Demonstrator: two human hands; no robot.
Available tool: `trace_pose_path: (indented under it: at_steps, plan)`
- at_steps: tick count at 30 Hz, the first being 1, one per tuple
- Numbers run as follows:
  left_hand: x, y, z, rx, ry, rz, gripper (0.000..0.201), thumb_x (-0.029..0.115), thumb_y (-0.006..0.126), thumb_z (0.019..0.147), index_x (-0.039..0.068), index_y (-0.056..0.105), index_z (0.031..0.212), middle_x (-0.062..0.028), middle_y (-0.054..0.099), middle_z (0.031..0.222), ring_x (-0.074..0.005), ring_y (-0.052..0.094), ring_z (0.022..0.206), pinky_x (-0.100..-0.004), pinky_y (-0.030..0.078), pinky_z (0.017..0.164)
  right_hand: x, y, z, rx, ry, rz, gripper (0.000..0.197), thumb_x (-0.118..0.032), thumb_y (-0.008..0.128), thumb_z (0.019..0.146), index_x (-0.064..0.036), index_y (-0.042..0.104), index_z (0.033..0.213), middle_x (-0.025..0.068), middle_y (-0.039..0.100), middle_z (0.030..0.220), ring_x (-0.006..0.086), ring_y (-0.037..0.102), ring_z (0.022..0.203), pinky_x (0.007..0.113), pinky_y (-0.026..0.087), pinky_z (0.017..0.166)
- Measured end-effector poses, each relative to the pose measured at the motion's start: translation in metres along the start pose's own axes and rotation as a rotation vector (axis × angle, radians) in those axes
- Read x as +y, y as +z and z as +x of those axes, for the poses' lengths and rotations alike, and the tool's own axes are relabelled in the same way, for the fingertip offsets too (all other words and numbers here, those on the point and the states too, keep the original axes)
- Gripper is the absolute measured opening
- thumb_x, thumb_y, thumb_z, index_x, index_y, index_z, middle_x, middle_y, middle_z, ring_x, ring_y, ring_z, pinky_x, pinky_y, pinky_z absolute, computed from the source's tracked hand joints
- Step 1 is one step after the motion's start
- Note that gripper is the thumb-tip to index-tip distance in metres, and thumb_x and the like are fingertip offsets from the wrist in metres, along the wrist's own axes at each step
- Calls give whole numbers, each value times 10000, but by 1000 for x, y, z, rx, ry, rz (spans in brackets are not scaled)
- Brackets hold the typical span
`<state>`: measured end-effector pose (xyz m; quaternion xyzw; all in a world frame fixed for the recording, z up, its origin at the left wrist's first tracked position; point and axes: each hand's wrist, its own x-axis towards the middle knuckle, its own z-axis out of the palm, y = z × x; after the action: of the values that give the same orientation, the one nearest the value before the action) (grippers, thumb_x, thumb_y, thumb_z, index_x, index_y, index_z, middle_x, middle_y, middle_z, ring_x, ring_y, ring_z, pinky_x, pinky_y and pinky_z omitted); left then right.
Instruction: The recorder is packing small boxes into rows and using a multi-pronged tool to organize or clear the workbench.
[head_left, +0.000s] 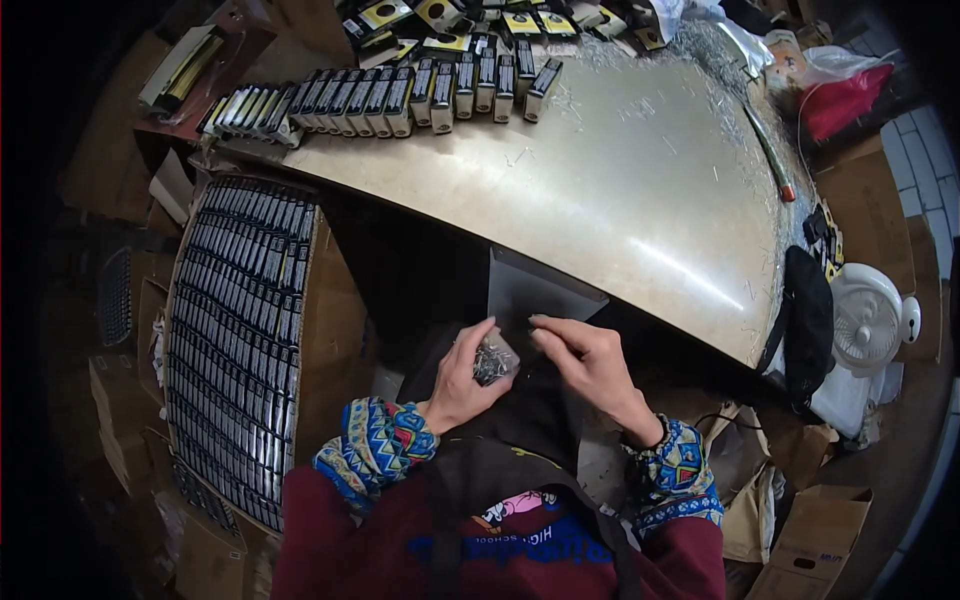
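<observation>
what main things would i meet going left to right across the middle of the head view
carton packed with rows of small dark boxes → left hand holding a small see-through container of metal bits → right hand → white fan

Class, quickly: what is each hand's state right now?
Left hand: closed around a small container of shiny bits.
Right hand: curled; whether it holds anything cannot be told.

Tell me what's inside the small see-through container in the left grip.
Inside the container: a loose pile of small, shiny, metal-looking pieces. The left grip covers its left side; whatever lies beneath the top layer can't be seen.
</observation>
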<state>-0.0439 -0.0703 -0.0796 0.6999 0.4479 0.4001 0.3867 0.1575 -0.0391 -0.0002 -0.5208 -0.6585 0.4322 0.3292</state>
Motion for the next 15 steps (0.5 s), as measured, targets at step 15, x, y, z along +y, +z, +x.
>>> trace_pose_path:
  at_steps: [15]
  plan:
    - [43,12,65,4,43,126,888,168,804,714,-42,310,1421,-221,498,1297,-383,496,1166,-424,386,1002,-31,-55,23,167,-21,-185,144,-60,649,888,17,685,1004,114,705,825,125,647,700,260,512,637]
